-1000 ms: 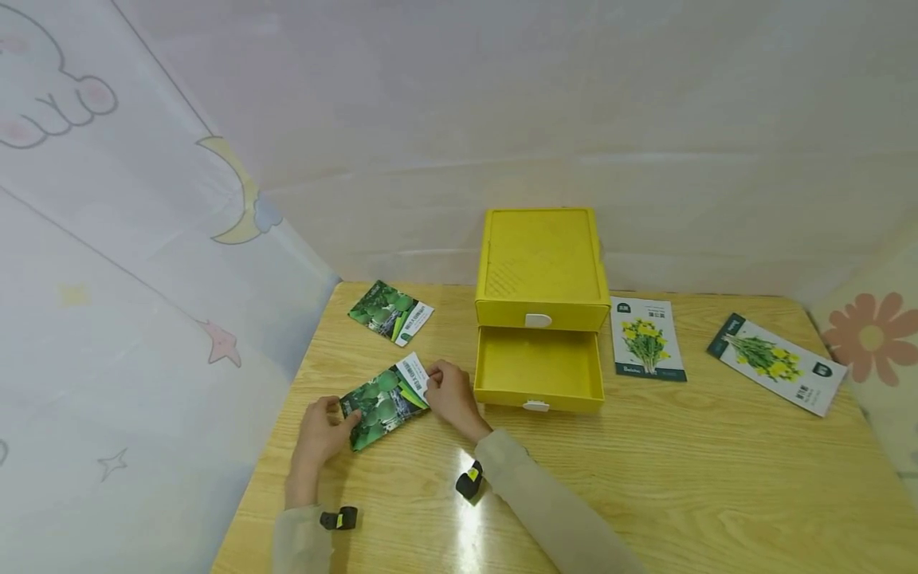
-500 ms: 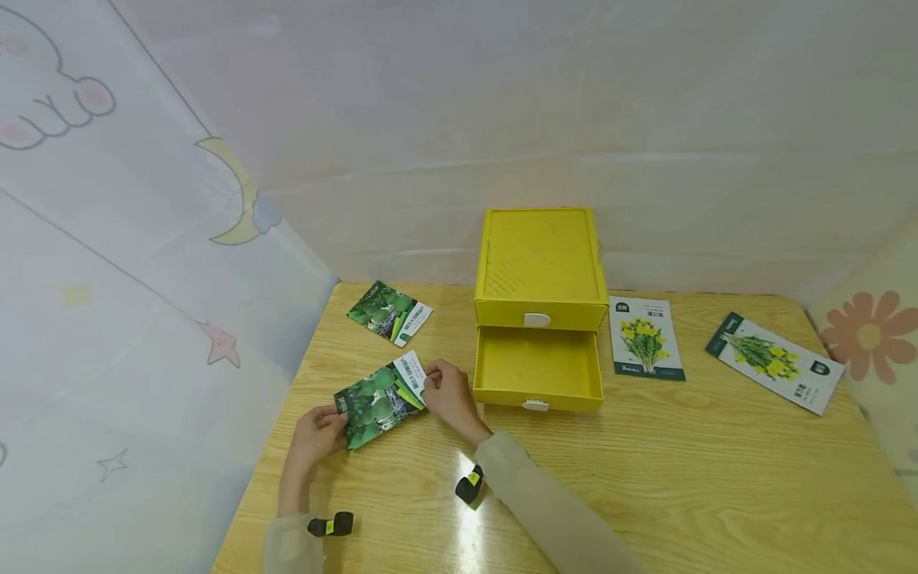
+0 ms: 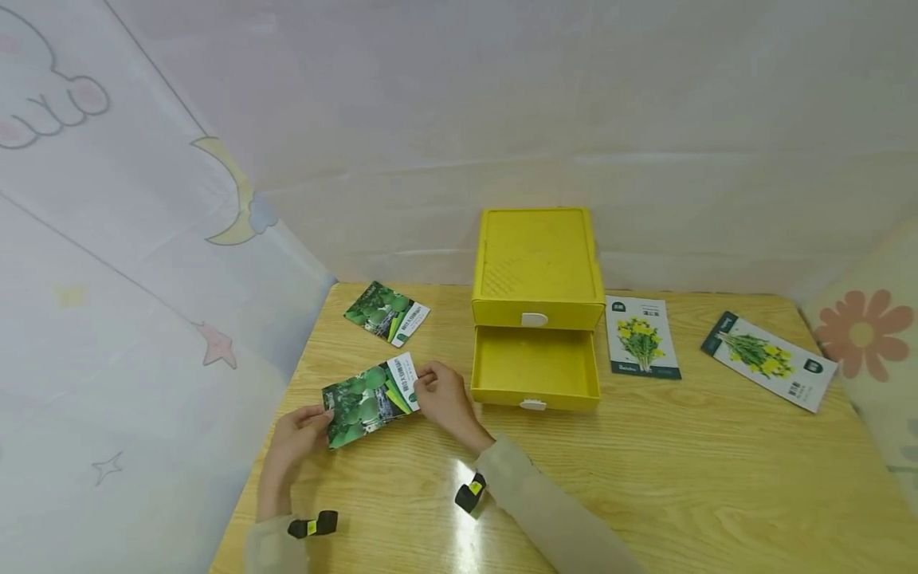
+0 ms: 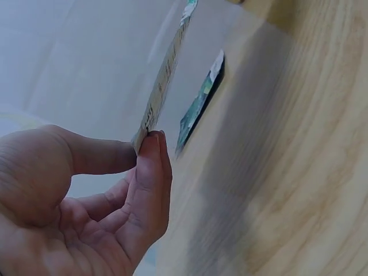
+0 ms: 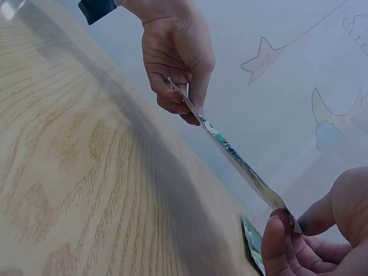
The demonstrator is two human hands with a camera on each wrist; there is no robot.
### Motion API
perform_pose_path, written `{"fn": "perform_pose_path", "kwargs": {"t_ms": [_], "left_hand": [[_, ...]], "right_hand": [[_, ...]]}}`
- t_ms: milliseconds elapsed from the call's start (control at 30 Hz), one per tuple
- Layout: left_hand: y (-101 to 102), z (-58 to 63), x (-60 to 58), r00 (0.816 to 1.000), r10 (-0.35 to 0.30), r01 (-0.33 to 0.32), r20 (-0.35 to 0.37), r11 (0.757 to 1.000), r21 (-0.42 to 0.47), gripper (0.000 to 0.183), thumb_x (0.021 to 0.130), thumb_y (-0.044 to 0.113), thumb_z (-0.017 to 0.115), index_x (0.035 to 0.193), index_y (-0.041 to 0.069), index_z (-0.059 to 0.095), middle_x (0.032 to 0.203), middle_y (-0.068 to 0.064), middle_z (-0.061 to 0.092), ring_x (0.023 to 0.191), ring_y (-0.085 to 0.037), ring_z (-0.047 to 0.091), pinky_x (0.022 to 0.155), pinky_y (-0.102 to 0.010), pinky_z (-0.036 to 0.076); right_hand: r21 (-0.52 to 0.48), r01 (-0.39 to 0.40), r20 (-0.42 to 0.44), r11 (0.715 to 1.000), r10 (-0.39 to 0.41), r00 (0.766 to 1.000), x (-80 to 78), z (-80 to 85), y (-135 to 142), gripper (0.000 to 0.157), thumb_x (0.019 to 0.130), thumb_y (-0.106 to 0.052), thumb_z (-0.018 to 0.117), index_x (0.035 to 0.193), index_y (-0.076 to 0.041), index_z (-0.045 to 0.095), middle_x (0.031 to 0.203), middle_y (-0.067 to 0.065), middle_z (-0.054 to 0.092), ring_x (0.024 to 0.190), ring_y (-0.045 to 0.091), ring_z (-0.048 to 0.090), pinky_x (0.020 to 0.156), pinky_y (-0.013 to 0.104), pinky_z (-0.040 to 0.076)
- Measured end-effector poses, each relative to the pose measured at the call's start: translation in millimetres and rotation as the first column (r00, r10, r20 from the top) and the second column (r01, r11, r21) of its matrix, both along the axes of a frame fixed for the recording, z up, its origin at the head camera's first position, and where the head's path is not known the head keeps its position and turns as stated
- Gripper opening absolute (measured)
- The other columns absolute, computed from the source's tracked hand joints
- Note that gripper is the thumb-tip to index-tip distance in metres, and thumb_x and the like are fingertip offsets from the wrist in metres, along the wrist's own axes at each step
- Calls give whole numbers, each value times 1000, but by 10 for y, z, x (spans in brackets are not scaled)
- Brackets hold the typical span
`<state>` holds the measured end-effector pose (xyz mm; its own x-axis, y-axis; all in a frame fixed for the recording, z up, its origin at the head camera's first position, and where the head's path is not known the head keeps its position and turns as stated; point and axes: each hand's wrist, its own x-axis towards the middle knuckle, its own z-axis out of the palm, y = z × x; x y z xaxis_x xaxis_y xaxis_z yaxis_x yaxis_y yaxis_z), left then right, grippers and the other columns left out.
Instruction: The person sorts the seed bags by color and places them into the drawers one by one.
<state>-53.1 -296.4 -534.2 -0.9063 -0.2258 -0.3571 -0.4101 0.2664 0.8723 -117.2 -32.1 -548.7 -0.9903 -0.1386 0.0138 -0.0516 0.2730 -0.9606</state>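
A thin, flat packet (image 3: 369,402), rectangular and printed with round green fruits and a white end band, was held above the table (image 3: 681,478) between two hands, to the left of the yellow drawer unit. Its green-patterned end was pinched by the left hand (image 3: 296,434), with the thumb pressed against the fingertips. The corner of its white end was likewise pinched between the thumb and fingers of the right hand (image 3: 445,399). In both wrist views the packet was seen nearly edge-on, its sheet slightly bowed, and a soft shadow was cast on the wood below. Pale beige fabric was worn on both forearms, and a black fitting (image 3: 313,524) with a yellow patch was seen by the left cuff.

The tabletop was marked by fine, streaked grain and a glossy reflection. Behind the held packet, a matching green packet (image 3: 387,313) was laid flat. The boxy yellow drawer unit (image 3: 538,255) was topped by a raised rim and a patch of crosshatched texture; its lower drawer (image 3: 534,397) was pulled out. To its right, two white packets printed with yellow flowers were laid flat, the nearer one (image 3: 643,338) almost straight, the farther one (image 3: 769,360) slantwise.
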Motion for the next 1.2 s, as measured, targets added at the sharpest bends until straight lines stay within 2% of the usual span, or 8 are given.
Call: {"fn": "perform_pose_path", "kwargs": {"t_ms": [167, 367, 600, 833, 1000, 1200], "left_hand": [[-56, 73, -4, 1000, 13, -13, -14, 1000, 0, 44, 98, 23, 61, 131, -5, 52, 112, -12, 61, 87, -15, 60, 76, -27, 55], [-69, 203, -10, 998, 36, -38, -55, 999, -33, 37, 99, 23, 59, 125, -4, 58, 108, -10, 59, 82, -16, 58, 73, -28, 54], [-45, 376, -8, 996, 63, -65, -61, 998, -25, 38, 97, 24, 61, 123, -4, 58, 99, -6, 58, 76, -14, 58, 72, -29, 54], [2, 518, 5, 992, 95, -94, -88, 995, 16, 30, 96, 22, 63, 112, -4, 61, 92, -3, 58, 69, -12, 55, 66, -28, 53], [34, 588, -9, 990, 94, -90, -107, 995, 46, 26, 95, 22, 65, 105, -2, 62, 89, -1, 59, 66, -12, 54, 65, -29, 53], [73, 646, -6, 988, 76, -72, -133, 997, 35, 26, 96, 22, 65, 104, -3, 63, 88, -1, 58, 65, -11, 51, 63, -29, 52]], "right_hand": [[-33, -21, 12, 999, 22, 1000, 40, 78, -6, 10, 93, -10, 59, 100, -7, 64, 85, 2, 60, 59, 11, 58, 48, 28, 50], [-73, -52, 28, 996, 54, 998, 140, 244, 16, 10, 93, -10, 59, 102, -6, 62, 87, 3, 59, 55, 11, 59, 45, 28, 50], [-116, -87, 10, 989, 89, 996, 228, 443, 57, 10, 94, -9, 59, 103, -5, 60, 88, 5, 58, 65, 11, 64, 45, 28, 51], [-88, -116, 3, 989, 117, 993, 265, 607, 143, 9, 94, -11, 62, 102, -7, 61, 90, 3, 59, 75, 13, 65, 53, 27, 54], [-109, -122, -13, 986, 122, 992, 269, 673, 212, 11, 93, -8, 63, 103, -4, 62, 90, 6, 60, 72, 15, 65, 55, 27, 54], [-171, -129, -8, 977, 130, 992, 282, 726, 268, 14, 91, -3, 65, 105, -1, 61, 90, 11, 59, 66, 18, 64, 52, 28, 54]]}}
